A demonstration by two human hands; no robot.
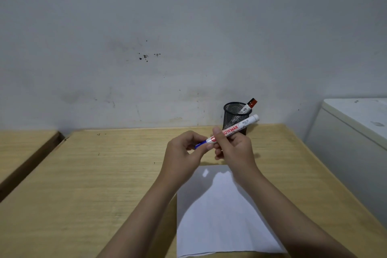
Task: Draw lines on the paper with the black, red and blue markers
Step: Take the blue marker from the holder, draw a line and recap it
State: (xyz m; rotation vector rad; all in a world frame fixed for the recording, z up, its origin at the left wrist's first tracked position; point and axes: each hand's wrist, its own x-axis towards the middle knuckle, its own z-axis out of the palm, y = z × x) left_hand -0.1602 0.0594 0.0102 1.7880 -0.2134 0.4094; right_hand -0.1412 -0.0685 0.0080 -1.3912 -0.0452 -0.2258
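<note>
Desk of pale wood grain, rear edge against wall, right edge running diagonally toward lower right corner of view. Dark gap at left, separating desk from second wooden surface. Broad bare area across left half of desk. White cabinet just beyond right edge.

Paper, white, flat on desk right of centre, near edge close to bottom of view, far edge beneath raised hands. No lines visible on exposed part.

Left hand raised above desk, forearm entering from bottom centre, fingers closed on blue cap end of blue marker. Right hand raised beside it, forearm entering from lower right, thumb and fingers clamped around white barrel. Marker tilted, cap end low at left, white tail end high at right, red lettering along barrel. Both hands touching or nearly touching around marker, clear of paper.

Mesh pen holder, black, upright near rear edge of desk, directly behind right hand. Red marker leaning inside, red end protruding over right rim.

Wall grey-white, scuffed, with small dark specks near centre.
</note>
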